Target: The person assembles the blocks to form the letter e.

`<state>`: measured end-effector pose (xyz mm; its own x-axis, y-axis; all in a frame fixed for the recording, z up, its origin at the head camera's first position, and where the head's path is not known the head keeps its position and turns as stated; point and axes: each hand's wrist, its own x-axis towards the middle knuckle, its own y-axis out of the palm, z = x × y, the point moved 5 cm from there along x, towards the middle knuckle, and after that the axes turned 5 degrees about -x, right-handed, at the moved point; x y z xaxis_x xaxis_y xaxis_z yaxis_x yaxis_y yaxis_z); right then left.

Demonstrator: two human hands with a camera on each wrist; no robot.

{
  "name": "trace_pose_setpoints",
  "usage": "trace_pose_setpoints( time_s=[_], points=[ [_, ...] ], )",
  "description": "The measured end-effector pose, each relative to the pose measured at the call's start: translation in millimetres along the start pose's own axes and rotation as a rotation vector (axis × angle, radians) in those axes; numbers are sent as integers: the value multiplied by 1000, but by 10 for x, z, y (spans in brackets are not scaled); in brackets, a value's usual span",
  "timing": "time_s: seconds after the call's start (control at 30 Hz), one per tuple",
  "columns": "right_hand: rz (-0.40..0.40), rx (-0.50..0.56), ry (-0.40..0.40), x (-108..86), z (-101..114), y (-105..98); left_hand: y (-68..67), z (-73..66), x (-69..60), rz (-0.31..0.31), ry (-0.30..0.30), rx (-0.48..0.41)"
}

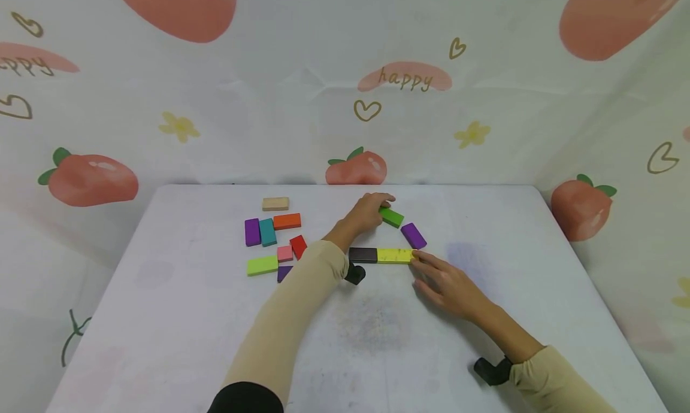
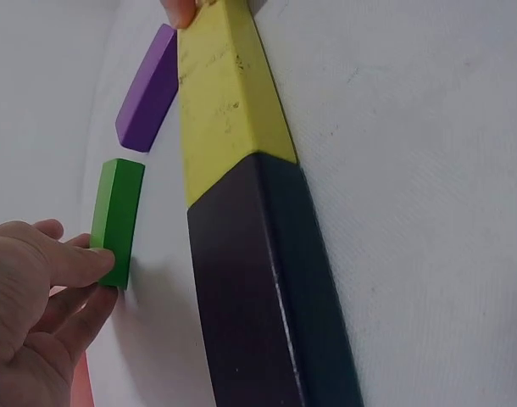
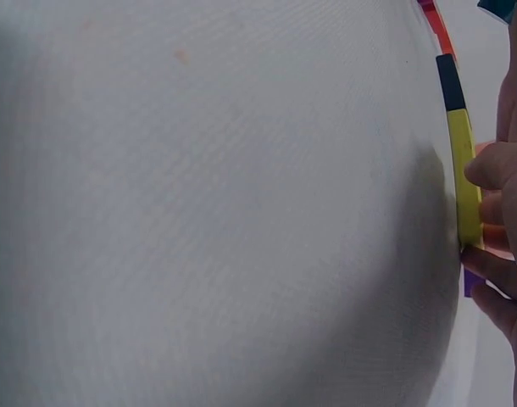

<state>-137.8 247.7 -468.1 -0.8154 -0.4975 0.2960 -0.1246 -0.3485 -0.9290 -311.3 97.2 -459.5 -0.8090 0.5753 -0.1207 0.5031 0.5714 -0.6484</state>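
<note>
Head view: left hand point(image 1: 369, 212) pinches a green block point(image 1: 392, 217) — right hand point(image 1: 446, 285), unclenched, touches a yellow block point(image 1: 394, 256).

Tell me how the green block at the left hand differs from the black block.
The green block is pinched by the left hand; no fingers touch the black block. In the head view, the green block lies aslant, while the black block lies nearly level. The green block stands apart from the yellow block; the black block meets it end to end. Both are oblong.
</note>
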Motion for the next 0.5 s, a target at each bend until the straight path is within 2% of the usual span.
trace_pose_setpoints(
  time_s=[0.17, 0.5],
  points=[
    [2, -5, 5, -2, -3, 1, 1, -73, -29, 8, -2, 8],
    [15, -2, 9, 2, 2, -2, 18, -71, -30, 12, -26, -1]
  ],
)
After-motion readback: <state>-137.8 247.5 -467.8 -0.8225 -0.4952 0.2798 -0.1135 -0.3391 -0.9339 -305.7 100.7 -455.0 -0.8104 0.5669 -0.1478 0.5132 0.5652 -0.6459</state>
